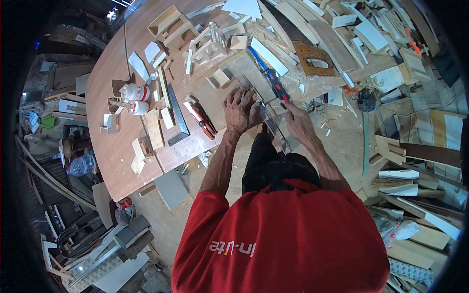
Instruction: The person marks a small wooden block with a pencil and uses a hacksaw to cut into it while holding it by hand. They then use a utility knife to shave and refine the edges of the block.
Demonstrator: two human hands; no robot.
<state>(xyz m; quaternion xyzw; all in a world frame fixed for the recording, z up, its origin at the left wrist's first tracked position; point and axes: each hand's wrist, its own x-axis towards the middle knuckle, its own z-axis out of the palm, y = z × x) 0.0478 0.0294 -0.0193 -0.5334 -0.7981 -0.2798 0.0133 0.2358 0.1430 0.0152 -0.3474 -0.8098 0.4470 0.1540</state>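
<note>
My left hand (240,108) lies over a flat board (207,93) at the table's near edge, fingers spread and bent downward. Its thumb rests close to a narrow dark strip (277,134) that sticks out past the edge toward my legs. My right hand (300,123) is just off the edge with curled fingers, against the red end of a long blue-and-black tool (274,84). What sits inside those fingers is hidden. Left of my left hand lies a red-and-black hand tool (201,119). A small wooden block (220,78) stands on the board ahead.
A metal square (177,117) and white glue bottles (135,93) are at the left of the table (110,156). A wooden-handled saw (312,59) lies ahead on the right, among offcuts. Small wooden box pieces (171,27) stand at the back. Stacked boards (425,239) crowd the floor on the right.
</note>
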